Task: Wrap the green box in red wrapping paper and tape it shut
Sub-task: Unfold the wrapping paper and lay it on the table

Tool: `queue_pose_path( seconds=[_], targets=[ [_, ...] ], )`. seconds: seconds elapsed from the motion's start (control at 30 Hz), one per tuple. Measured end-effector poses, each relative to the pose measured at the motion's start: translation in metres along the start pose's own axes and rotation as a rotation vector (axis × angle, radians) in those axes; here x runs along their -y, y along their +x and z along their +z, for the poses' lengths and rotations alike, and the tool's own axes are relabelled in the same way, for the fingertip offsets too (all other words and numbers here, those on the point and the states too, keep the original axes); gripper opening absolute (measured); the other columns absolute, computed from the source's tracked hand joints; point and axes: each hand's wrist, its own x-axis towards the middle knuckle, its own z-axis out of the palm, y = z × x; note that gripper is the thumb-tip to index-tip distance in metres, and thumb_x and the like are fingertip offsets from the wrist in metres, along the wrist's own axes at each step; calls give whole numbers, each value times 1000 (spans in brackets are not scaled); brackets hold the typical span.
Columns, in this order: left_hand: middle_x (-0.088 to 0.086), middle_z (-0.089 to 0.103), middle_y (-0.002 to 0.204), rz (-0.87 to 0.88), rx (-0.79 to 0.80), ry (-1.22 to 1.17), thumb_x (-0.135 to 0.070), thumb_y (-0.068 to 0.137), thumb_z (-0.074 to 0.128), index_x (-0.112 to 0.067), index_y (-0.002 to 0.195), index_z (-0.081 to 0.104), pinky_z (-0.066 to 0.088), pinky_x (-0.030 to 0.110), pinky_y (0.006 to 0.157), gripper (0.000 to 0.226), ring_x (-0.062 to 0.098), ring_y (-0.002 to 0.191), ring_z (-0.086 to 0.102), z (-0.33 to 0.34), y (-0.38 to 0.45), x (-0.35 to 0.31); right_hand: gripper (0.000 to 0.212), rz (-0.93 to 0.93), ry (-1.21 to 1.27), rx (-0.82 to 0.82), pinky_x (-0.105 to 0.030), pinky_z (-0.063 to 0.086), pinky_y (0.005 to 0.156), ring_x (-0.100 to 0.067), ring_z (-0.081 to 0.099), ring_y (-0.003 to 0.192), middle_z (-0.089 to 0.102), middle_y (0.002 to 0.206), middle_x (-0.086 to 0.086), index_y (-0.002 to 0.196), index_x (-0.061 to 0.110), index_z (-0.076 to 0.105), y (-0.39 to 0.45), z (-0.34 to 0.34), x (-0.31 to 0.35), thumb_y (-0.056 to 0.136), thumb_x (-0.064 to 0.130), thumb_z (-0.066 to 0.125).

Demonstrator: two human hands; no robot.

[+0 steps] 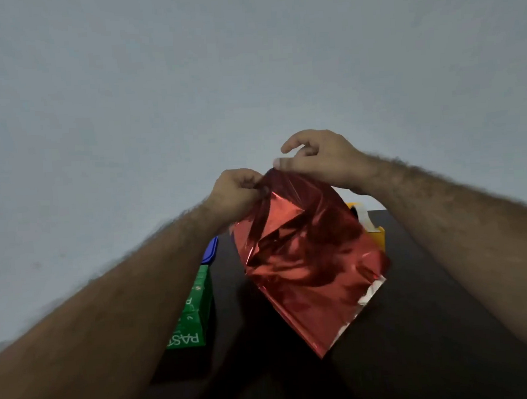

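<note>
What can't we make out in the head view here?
- Tape dispenser: mostly hidden behind the red paper.
- Green box: near side covered by the left forearm; print only partly readable.
- Blue thing: only a corner shows, so it cannot be identified.
- Left hand and right hand: fingertips on the paper edge are blurred.

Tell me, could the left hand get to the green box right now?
Probably not straight away. The left hand pinches the top edge of the red wrapping paper, as does the right hand. The green box lies uncovered on the dark table beside the left forearm, so letting go should free the way.
</note>
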Motion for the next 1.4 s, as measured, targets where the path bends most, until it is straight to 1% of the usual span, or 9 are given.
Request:
queue_pose_path(
  seconds=[0.1,0.2,0.3,0.47,0.63,0.87,1.17,1.27,1.4],
  targets=[
    [4,71,65,80,-106,-156,7,97,65,-8,90,66,50,26,59,17,16,57,62,-5,-16,-13,58,222,131,15,-40,55,103,-18,73,103,79,111,1,105,21,77,2,-7,-10,96,73,53],
    [25,62,69,253,2,-22,2,93,64,-12,95,62,45,31,59,14,22,60,55,-22,-48,-24,68,495,323,409,-43,47,111,-24,67,124,71,136,-5,134,16,68,-8,-15,-28,107,67,31],
    [13,64,84,424,182,331,-1,84,58,-15,105,63,50,36,69,26,26,75,62,-44,-94,-21,78,636,184,834,-53,51,105,-37,70,113,73,128,-17,131,10,69,-29,-12,-38,105,70,27],
    [2,60,93,554,386,434,-8,103,52,-5,101,62,49,46,70,11,27,81,61,-52,-158,-20,58,662,-87,987,-29,38,56,-18,45,54,55,67,-8,100,14,71,-54,25,-39,105,63,42],
    [-5,65,100,656,456,617,-11,89,49,-7,109,65,49,42,79,26,25,88,59,-53,-198,-9,37,626,-215,1138,-30,44,60,-19,55,66,62,83,-4,103,14,67,-75,64,-41,105,50,58],
    [-18,58,96,735,357,634,-11,77,43,-2,110,68,36,20,92,42,20,81,54,-44,-232,2,58,753,-421,1001,-42,59,80,-27,68,82,67,97,-8,115,9,68,-82,96,-55,102,63,53],
    [-5,77,108,680,184,654,-17,96,46,-17,121,55,41,55,107,27,14,90,72,-31,-247,26,72,557,-562,990,-43,48,108,-25,58,131,63,140,-4,134,23,68,-66,108,-35,97,79,41],
    [-6,76,103,655,147,651,-23,104,38,-19,121,52,40,57,107,22,13,86,71,-24,-250,28,70,344,-683,811,-38,48,101,-26,58,129,58,143,-1,139,18,63,-68,116,-29,95,72,57],
    [-1,76,109,666,139,632,-28,107,40,-17,125,53,39,52,110,25,16,90,73,-24,-252,32,75,493,-614,1012,-52,54,91,-31,58,127,56,142,1,136,26,63,-78,122,-29,87,82,57]
  ],
)
